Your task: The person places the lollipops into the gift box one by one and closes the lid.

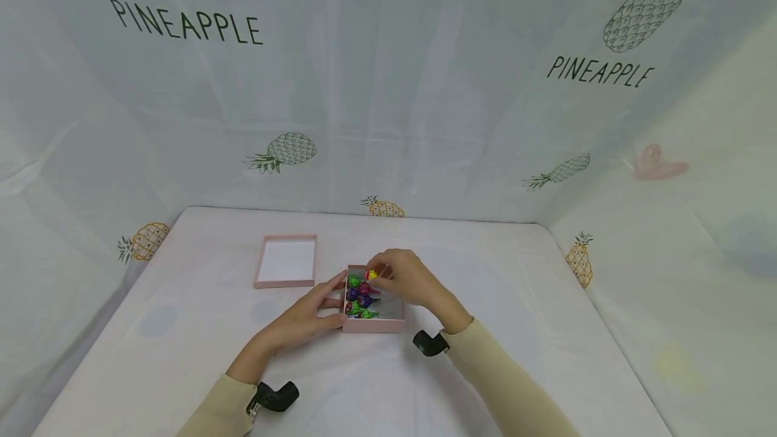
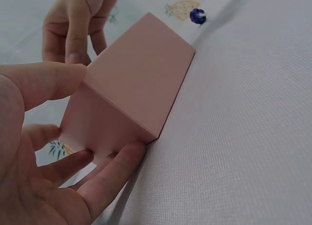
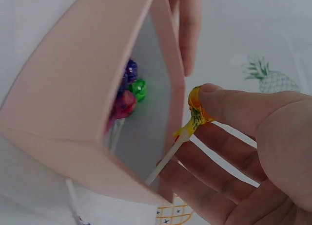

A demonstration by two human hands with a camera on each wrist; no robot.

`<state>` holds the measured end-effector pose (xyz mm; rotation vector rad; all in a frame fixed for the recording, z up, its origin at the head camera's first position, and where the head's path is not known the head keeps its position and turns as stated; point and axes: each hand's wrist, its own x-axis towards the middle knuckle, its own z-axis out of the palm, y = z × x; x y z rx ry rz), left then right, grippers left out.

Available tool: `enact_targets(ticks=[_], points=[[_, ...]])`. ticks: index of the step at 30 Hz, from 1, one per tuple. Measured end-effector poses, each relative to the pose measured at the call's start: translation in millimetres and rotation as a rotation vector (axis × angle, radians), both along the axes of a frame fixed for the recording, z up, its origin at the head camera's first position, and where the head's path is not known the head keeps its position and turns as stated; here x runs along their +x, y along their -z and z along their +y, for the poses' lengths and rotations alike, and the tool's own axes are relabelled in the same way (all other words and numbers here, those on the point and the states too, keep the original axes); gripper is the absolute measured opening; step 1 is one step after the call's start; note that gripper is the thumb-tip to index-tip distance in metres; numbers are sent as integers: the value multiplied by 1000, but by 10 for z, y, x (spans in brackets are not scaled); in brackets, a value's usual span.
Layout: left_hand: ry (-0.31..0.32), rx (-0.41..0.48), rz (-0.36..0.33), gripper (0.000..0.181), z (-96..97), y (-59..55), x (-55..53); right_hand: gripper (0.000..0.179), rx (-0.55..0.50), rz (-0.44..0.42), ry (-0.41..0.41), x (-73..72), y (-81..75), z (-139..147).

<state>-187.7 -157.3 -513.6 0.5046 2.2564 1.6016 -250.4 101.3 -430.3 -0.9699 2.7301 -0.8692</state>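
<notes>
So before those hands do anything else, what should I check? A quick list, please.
1. Pink box steadied: ok, the left hand touches its side.
2. Yellow lollipop held: ok, the right hand pinches it.
3. Lid out of the way: ok, it lies apart from the box.
4. Free spot below: cannot tell, the right hand hides part of the box.
5. Every lollipop inside: not ok, a blue-purple lollipop shows outside the box.

The head camera looks forward and down from well back. Both wrist cameras sit close: the left, low over the tabletop (image 2: 234, 137), faces outer walls of the pink box (image 2: 139, 71); the right looks into it. All three share that box.
</notes>
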Motion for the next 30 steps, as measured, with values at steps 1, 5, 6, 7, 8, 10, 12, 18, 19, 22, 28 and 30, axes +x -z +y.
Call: enact_targets(ticks=[1, 5, 6, 7, 8, 10, 12, 18, 19, 22, 28, 30], points=[[1, 1, 1, 86, 0, 0, 0, 21, 4, -6, -5, -1, 23, -5], [7, 9, 2, 85, -2, 6, -1, 20, 22, -23, -17, -21, 121, -18], [9, 11, 2, 85, -3, 9, -3, 20, 26, -25, -17, -28, 144, -20], [10, 13, 2, 85, -5, 13, -4, 20, 28, -29, -17, -34, 162, -23], [11, 13, 2, 85, -6, 16, -5, 20, 30, -33, -17, -37, 173, -29], [11, 13, 0, 85, -8, 24, -10, 20, 32, -34, -23, -43, 188, -41], [8, 9, 2, 85, -9, 28, -13, 20, 37, -37, -26, -46, 197, -57], [-4, -5, 0, 86, -15, 40, -23, 17, 69, -31, -26, -51, 225, -106], [-2, -4, 0, 86, -15, 44, -25, 16, 75, -28, -26, -50, 227, -112], [0, -2, 1, 86, -13, 47, -25, 15, 98, -19, -26, -47, 241, -127], [11, 8, 3, 86, -9, 36, -28, 16, 129, -7, -33, -28, 263, -150], [14, 12, 3, 86, -7, 28, -29, 16, 132, -3, -30, -21, 265, -153]])
